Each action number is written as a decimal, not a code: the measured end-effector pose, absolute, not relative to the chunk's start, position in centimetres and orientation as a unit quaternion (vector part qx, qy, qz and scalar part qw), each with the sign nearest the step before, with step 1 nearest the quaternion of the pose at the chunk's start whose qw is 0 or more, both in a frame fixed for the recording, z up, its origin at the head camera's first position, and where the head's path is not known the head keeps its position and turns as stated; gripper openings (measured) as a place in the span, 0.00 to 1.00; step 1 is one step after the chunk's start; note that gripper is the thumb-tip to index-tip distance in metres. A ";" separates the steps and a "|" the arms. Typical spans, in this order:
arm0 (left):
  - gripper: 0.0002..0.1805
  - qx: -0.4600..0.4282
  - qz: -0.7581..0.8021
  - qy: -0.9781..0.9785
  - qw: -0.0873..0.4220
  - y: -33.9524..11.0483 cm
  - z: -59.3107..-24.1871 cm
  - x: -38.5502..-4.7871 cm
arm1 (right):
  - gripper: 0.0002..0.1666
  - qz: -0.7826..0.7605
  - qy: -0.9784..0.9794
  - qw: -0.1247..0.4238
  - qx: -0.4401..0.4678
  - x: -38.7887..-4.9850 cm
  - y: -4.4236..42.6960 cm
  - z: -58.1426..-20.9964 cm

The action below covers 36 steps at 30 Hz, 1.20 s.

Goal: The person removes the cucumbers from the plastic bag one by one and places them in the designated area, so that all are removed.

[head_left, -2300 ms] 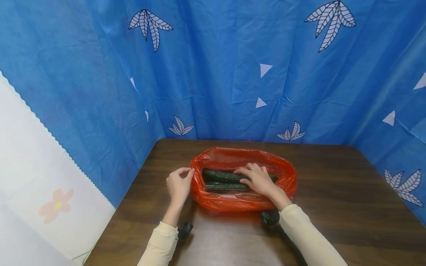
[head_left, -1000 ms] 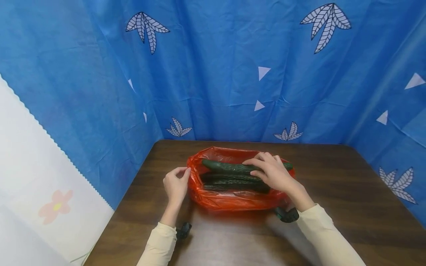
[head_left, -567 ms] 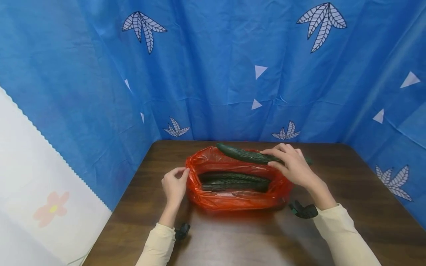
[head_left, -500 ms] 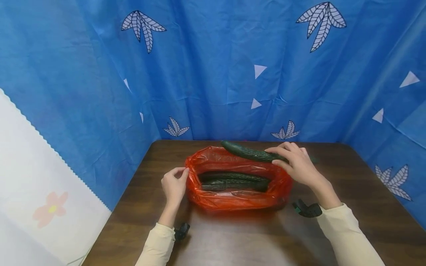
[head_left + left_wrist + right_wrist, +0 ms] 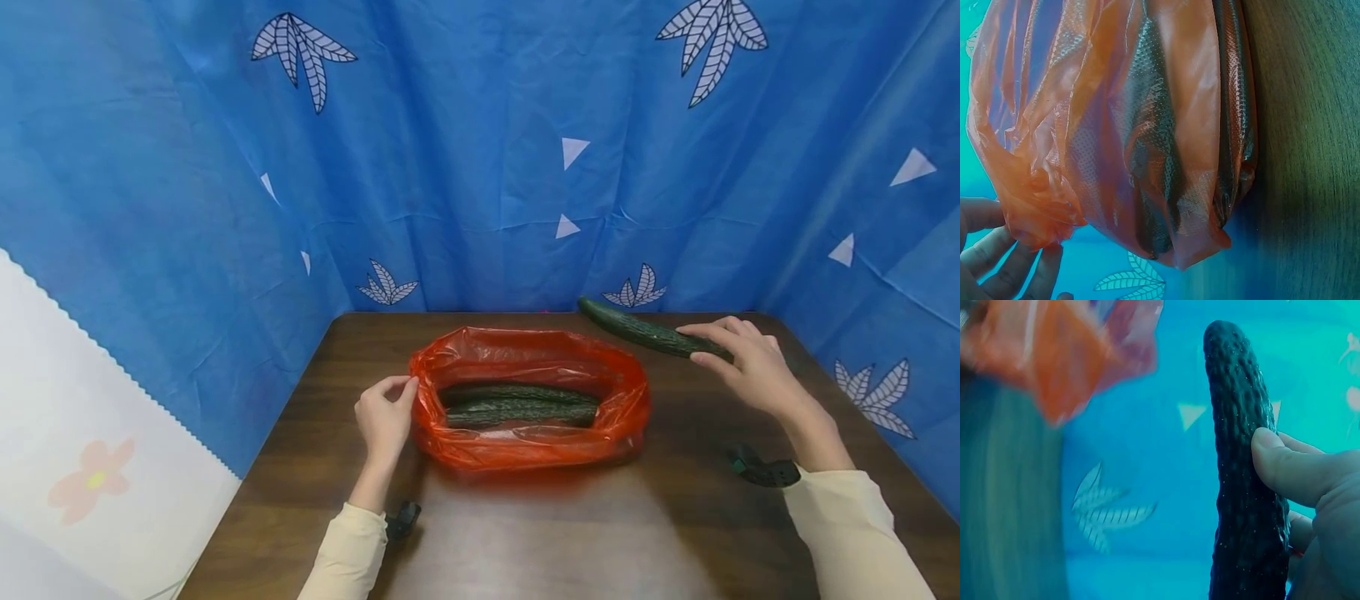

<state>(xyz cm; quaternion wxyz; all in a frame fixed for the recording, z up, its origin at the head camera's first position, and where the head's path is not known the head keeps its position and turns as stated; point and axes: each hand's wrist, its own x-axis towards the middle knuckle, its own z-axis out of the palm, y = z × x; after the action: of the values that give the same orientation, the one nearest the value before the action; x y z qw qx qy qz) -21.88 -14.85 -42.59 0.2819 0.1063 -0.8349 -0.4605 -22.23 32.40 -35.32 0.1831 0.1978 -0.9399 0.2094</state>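
Observation:
A red plastic bag lies wide-mouthed on the table. My left hand pinches its left rim between thumb and fingers. The left wrist view has those fingers at a gathered corner of the bag, with dark cucumbers showing through the film. Inside the bag a few cucumbers lie side by side. To the right of the bag, my right hand holds one cucumber in the air, tilted with its left end higher. Thumb and fingers grip its bumpy skin; its far right end is hidden by the hand.
The brown wooden table spreads around the bag. A blue curtain with leaf prints hangs behind and at both sides. White cloth covers the left. Dark wrist devices sit under both forearms.
My right hand has taken hold of a cucumber in the bag, lifted it out over the back rim and carried it right. The left hand keeps its pinch on the bag.

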 end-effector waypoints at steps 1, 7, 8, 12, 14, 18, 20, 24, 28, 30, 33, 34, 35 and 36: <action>0.11 0.105 -0.460 -0.836 0.282 -14.8 -42.6 -21.9 | 0.22 0.209 -0.943 0.179 0.188 -22.1 33.1 -35.5; 0.11 0.109 -0.463 -0.835 0.276 -14.8 -42.4 -22.0 | 0.22 0.206 -0.953 0.157 0.157 -21.6 36.4 -36.9; 0.11 0.110 -0.464 -0.835 0.275 -14.8 -42.4 -22.0 | 0.22 0.206 -0.953 0.156 0.157 -21.6 36.8 -37.2; 0.11 0.108 -0.464 -0.836 0.273 -14.9 -42.4 -22.0 | 0.22 0.206 -0.957 0.146 0.144 -21.4 38.4 -38.1; 0.11 0.107 -0.466 -0.835 0.272 -14.9 -42.4 -22.0 | 0.22 0.207 -0.959 0.139 0.135 -21.2 39.0 -38.5; 0.11 0.110 -0.463 -0.836 0.273 -14.9 -42.6 -22.0 | 0.22 0.204 -0.962 0.131 0.122 -20.9 39.9 -39.2; 0.11 0.111 -0.463 -0.837 0.271 -14.9 -42.6 -22.0 | 0.22 0.197 -0.964 0.133 0.120 -20.9 40.2 -39.6; 0.11 0.106 -0.467 -0.836 0.270 -14.8 -42.7 -22.1 | 0.21 0.185 -0.967 0.133 0.115 -20.7 40.8 -40.8; 0.11 0.102 -0.473 -0.833 0.268 -14.9 -42.8 -22.1 | 0.21 0.190 -0.967 0.124 0.112 -20.5 40.9 -42.0; 0.11 0.103 -0.470 -0.834 0.271 -15.0 -42.9 -22.0 | 0.21 0.191 -0.968 0.117 0.116 -20.5 40.9 -42.7; 0.11 0.102 -0.464 -0.834 0.283 -15.0 -43.0 -22.0 | 0.21 0.191 -0.967 0.113 0.127 -20.4 40.9 -43.6; 0.10 0.100 -0.461 -0.834 0.287 -15.0 -43.1 -22.1 | 0.21 0.193 -0.966 0.112 0.130 -20.3 40.9 -43.9; 0.10 0.098 -0.458 -0.835 0.290 -15.0 -43.1 -22.1 | 0.21 0.194 -0.966 0.112 0.131 -20.1 41.0 -44.2; 0.11 0.095 -0.458 -0.834 0.292 -15.0 -43.2 -22.1 | 0.21 0.197 -0.965 0.113 0.132 -20.0 41.1 -44.5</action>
<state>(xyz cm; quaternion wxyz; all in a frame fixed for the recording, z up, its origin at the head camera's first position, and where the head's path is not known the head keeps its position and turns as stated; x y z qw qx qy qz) -22.12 -14.95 -43.18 0.2921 0.0953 -0.8344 -0.4576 -19.98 41.09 -44.46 0.1127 0.1321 -0.9648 0.1974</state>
